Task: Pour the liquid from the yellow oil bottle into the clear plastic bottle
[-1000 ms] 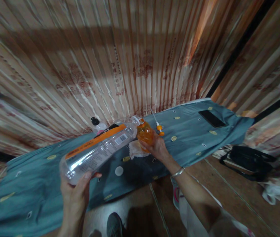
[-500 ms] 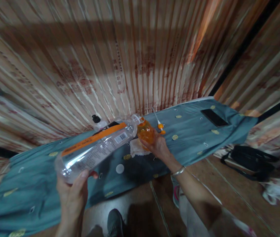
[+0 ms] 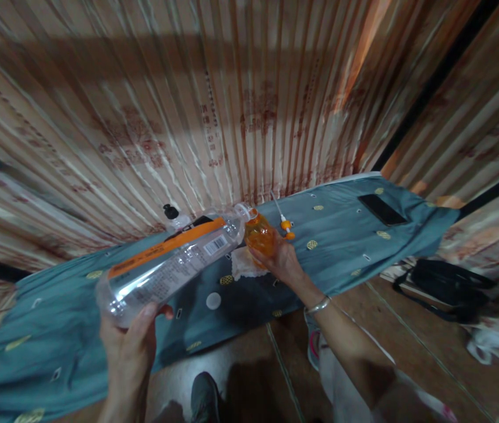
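Observation:
My left hand [image 3: 132, 335] grips the base of a large clear plastic bottle [image 3: 170, 264] with an orange-striped label, tilted so its neck points up and to the right. The bottle's mouth meets the opening of a small orange bottle [image 3: 259, 236], which leans toward it. Wrapped round the orange bottle is my right hand [image 3: 282, 258], with a bracelet on the wrist. An orange pump head [image 3: 286, 226] with a thin tube lies just behind the right hand. Beneath the bottles rests a pale cloth [image 3: 243, 263]. A round white cap [image 3: 213, 301] lies nearer me.
A long table with a green patterned cloth [image 3: 337, 205] stands against a striped curtain [image 3: 165, 106]. On it are a black phone [image 3: 381, 210] at the right and a black-capped bottle [image 3: 171, 212] at the back. A black bag [image 3: 445, 288] sits low on the right.
Almost nothing differs. The large bottle's base has shifted very slightly left, while both bottle mouths stay together and both hands keep their grip.

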Available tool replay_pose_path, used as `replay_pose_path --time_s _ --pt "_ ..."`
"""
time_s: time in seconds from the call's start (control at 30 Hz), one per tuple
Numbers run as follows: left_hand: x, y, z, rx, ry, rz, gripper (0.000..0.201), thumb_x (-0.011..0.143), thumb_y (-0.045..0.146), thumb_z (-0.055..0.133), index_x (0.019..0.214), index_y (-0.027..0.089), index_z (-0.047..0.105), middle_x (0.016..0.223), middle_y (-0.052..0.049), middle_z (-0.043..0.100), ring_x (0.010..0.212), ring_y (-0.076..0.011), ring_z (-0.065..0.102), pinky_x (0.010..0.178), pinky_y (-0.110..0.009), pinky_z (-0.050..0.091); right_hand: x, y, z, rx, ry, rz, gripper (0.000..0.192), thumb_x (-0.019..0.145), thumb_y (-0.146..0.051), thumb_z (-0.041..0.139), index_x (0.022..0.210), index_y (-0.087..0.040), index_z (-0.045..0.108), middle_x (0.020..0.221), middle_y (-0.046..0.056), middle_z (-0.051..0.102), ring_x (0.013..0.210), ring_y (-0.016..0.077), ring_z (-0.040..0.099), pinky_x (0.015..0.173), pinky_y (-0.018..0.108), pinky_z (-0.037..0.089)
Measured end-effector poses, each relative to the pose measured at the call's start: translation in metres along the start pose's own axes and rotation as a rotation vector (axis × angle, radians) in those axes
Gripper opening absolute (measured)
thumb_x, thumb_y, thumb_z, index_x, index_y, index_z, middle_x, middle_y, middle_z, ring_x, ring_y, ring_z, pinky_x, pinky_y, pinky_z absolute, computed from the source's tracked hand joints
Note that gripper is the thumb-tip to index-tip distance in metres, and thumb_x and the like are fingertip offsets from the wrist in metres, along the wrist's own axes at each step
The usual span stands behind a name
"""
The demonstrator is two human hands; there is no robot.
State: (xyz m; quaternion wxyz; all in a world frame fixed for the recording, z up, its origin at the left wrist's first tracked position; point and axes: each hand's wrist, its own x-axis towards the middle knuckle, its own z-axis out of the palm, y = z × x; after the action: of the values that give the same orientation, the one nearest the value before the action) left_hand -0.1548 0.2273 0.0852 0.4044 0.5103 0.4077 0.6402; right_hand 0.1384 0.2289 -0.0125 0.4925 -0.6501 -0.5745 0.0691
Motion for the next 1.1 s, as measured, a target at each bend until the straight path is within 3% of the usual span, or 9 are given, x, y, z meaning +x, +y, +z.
replay_pose_path --time_s 0.4,0.87,1.1 --pt "-0.0007 0.0 0.0001 -0.034 0.023 -0.016 0.072 0.06 0.033 0.098 0.127 0.029 0.072 0.119 -0.008 0.072 0.079 -0.0203 0.062 0.043 -0.023 0.051 0.0004 -0.0005 -0.0006 -0.011 0.004 -0.01 0.061 0.091 -0.043 0.081 0.145 -0.019 0.064 0.121 0.017 0.083 0.114 0.0369 0.081 0.098 0.049 0.067" --pt "0.0 -0.0002 0.0017 -0.072 0.043 -0.019 0.075 0.055 0.035 0.102 0.124 0.029 0.074 0.117 -0.007 0.071 0.077 -0.0195 0.062 0.041 -0.023 0.051 -0.0001 0.0051 0.0003 -0.035 0.017 -0.042 0.062 0.094 -0.05 0.076 0.146 -0.017 0.063 0.113 0.019 0.084 0.112 0.0391 0.081 0.095 0.053 0.068" --pt "-0.0011 -0.0014 0.0014 -0.032 0.021 0.008 0.068 0.062 0.038 0.098 0.124 0.028 0.074 0.119 -0.008 0.072 0.077 -0.0199 0.061 0.044 -0.024 0.05 -0.0001 0.0043 0.0008 -0.03 0.018 -0.038 0.062 0.095 -0.052 0.076 0.146 -0.019 0.062 0.115 0.017 0.084 0.114 0.0378 0.081 0.096 0.051 0.068"
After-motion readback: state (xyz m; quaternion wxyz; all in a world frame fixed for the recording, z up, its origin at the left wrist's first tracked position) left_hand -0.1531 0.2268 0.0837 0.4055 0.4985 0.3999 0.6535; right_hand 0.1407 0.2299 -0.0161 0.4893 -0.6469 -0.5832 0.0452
